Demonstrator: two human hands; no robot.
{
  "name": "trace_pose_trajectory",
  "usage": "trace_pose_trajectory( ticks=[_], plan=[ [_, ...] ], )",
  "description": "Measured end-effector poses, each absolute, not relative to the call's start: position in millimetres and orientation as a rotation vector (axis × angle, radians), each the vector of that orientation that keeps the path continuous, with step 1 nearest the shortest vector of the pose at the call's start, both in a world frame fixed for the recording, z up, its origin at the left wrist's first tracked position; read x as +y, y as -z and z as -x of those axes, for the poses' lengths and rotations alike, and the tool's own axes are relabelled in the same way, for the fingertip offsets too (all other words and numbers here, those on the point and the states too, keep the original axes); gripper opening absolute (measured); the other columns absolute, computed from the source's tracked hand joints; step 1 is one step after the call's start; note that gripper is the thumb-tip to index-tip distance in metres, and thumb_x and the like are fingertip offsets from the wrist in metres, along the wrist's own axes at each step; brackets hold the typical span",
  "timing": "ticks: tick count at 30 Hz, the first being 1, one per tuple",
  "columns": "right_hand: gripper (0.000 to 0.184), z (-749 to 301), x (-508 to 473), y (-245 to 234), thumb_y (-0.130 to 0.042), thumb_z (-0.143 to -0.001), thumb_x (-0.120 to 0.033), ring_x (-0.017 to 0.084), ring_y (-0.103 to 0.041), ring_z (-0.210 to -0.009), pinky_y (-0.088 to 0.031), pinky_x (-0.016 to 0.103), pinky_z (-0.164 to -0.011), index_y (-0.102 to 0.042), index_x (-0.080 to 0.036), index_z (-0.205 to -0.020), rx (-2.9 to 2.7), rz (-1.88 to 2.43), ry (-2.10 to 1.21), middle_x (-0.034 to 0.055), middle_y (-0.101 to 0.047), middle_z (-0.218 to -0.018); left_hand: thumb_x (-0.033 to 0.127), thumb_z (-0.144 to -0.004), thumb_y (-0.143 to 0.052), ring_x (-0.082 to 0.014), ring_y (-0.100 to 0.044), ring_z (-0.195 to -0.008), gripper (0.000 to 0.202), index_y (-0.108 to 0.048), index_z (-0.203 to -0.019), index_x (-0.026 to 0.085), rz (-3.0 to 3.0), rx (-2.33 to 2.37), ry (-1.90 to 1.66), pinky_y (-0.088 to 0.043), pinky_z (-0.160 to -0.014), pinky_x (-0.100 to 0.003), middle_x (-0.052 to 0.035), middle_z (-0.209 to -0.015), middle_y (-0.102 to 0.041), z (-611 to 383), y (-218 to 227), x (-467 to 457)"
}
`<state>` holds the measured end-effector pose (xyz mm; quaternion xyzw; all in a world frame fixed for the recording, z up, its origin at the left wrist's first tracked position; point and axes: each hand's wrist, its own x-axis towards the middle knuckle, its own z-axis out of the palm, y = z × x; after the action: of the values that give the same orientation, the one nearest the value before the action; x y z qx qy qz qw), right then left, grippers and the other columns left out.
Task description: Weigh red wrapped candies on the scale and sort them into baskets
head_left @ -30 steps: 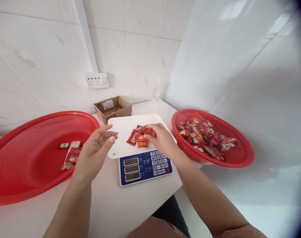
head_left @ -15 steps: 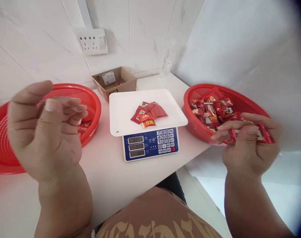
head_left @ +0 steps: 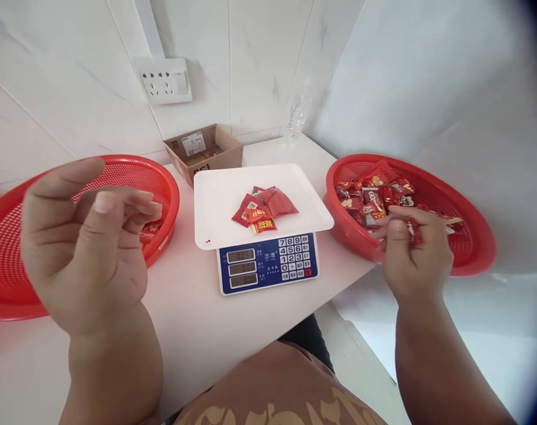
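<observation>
My left hand [head_left: 95,248] is raised in front of the left red basket [head_left: 173,206], fingers loosely curled and apart, with nothing seen in it. At the near side of the right red basket [head_left: 339,236], my right hand [head_left: 414,254] has its thumb and fingers closed round a small red packet [head_left: 414,231], mostly hidden by the fingers. Many red wrapped snack packets [head_left: 372,200] lie in that basket. Between my hands stands a digital scale [head_left: 268,265]. Several red packets [head_left: 264,206] sit in a small pile on its white tray [head_left: 215,206].
Behind the scale is an open cardboard box [head_left: 202,150] with a few small things inside. A clear plastic bottle [head_left: 296,121] stands by the wall, right of the box. The left basket holds some red packets [head_left: 151,231]. A wall socket [head_left: 164,81] is above the table [head_left: 184,330].
My right hand has moved left and turned, so its packet shows much less. My left hand has shifted slightly right and down. The pile on the tray looks the same.
</observation>
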<state>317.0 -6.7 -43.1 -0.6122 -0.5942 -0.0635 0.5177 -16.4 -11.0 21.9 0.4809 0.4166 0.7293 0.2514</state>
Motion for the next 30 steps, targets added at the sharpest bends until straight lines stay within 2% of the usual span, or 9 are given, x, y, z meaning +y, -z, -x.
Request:
trace_pose_trajectory(
  ticks=[3,6,9,15,20,23,26,28,30],
  plan=[
    [0.028,-340.5,7.5,50.0,-0.051,-0.086,-0.032,0.028,-0.062,-0.099,-0.047,0.051,-0.088,-0.062,-0.021,-0.110,-1.473,1.710,0.288,0.0135,-0.063,-0.105,0.019,-0.077,-0.067,-0.0147,-0.061,-0.063,0.021,-0.067,-0.097,0.025,-1.351,1.040,-2.048,-0.051,-0.060,-0.033,0.0042,-0.065,-0.064,15.6,-22.0,-9.5],
    [0.054,-359.7,17.8,58.2,-0.062,-0.077,-0.037,0.044,-0.032,-0.132,-0.028,0.065,-0.101,-0.053,-0.022,-0.127,-1.540,1.860,0.256,0.0203,-0.040,-0.139,0.017,-0.077,-0.067,-0.0158,-0.063,-0.066,0.022,-0.066,-0.098,0.022,-1.313,1.019,-2.048,-0.052,-0.065,-0.034,0.0025,-0.066,-0.066,14.9,-21.9,-9.5],
    [0.066,-362.7,21.6,66.2,-0.061,-0.077,-0.045,0.045,-0.013,-0.139,-0.021,0.067,-0.104,-0.043,-0.026,-0.137,-1.595,1.860,0.255,0.0151,-0.024,-0.152,0.016,-0.077,-0.067,-0.0157,-0.064,-0.069,0.022,-0.066,-0.099,0.021,-1.313,1.048,-2.033,-0.053,-0.066,-0.032,0.0011,-0.070,-0.068,12.3,-21.4,-11.1],
    [0.057,-345.1,24.8,72.2,-0.039,-0.089,-0.051,0.039,-0.032,-0.134,-0.035,0.061,-0.101,-0.044,-0.021,-0.137,-1.830,1.995,0.221,0.0153,-0.042,-0.143,0.031,-0.080,-0.065,-0.0174,-0.065,-0.081,0.029,-0.060,-0.109,0.031,-1.557,1.395,-1.799,-0.054,-0.074,-0.032,0.0005,-0.086,-0.069,13.9,-17.4,-16.2],
    [0.058,-350.5,25.4,79.4,-0.030,-0.090,-0.053,0.035,-0.039,-0.131,-0.041,0.055,-0.100,-0.049,-0.019,-0.133,-1.964,1.954,0.250,0.0134,-0.051,-0.137,0.056,-0.082,-0.050,-0.0306,-0.059,-0.109,0.056,-0.039,-0.134,0.040,-1.899,2.183,-0.943,-0.053,-0.079,-0.045,-0.0030,-0.129,-0.057,51.0,-12.4,-9.9],
    [0.063,-359.1,27.2,86.8,-0.029,-0.089,-0.058,0.036,-0.041,-0.130,-0.042,0.054,-0.099,-0.051,-0.018,-0.131,-1.975,1.863,0.265,0.0139,-0.054,-0.133,0.055,-0.088,-0.035,-0.0303,-0.043,-0.129,0.062,-0.021,-0.144,0.033,-1.917,2.467,-0.503,-0.046,-0.092,-0.047,-0.0066,-0.141,-0.045,99.5,-4.1,-4.8],
    [0.067,-365.8,30.6,94.9,-0.027,-0.087,-0.062,0.037,-0.040,-0.130,-0.042,0.055,-0.099,-0.049,-0.018,-0.132,-1.977,1.789,0.267,0.0140,-0.054,-0.132,0.048,-0.088,-0.037,-0.0307,-0.023,-0.140,0.065,-0.022,-0.145,0.020,-1.849,2.745,-0.089,-0.030,-0.106,-0.048,-0.0153,-0.149,-0.030,162.0,2.7,-11.1],
    [0.070,-368.8,32.7,100.0,-0.025,-0.087,-0.064,0.038,-0.039,-0.131,-0.040,0.056,-0.100,-0.047,-0.017,-0.134,-1.995,1.739,0.263,0.0143,-0.053,-0.133,0.048,-0.085,-0.042,-0.0387,-0.020,-0.138,0.068,-0.028,-0.143,0.015,-1.669,2.900,-0.034,-0.023,-0.104,-0.059,-0.0225,-0.147,-0.030,202.7,2.3,-22.2],
    [0.072,-371.0,34.3,104.3,-0.025,-0.086,-0.064,0.038,-0.038,-0.131,-0.038,0.056,-0.102,-0.045,-0.016,-0.135,-2.010,1.701,0.282,0.0152,-0.053,-0.133,0.054,-0.081,-0.044,-0.0474,-0.031,-0.130,0.076,-0.030,-0.141,0.009,-1.454,3.024,-0.023,-0.031,-0.092,-0.067,-0.0304,-0.138,-0.039,237.2,-1.2,-34.3]
  ],
)
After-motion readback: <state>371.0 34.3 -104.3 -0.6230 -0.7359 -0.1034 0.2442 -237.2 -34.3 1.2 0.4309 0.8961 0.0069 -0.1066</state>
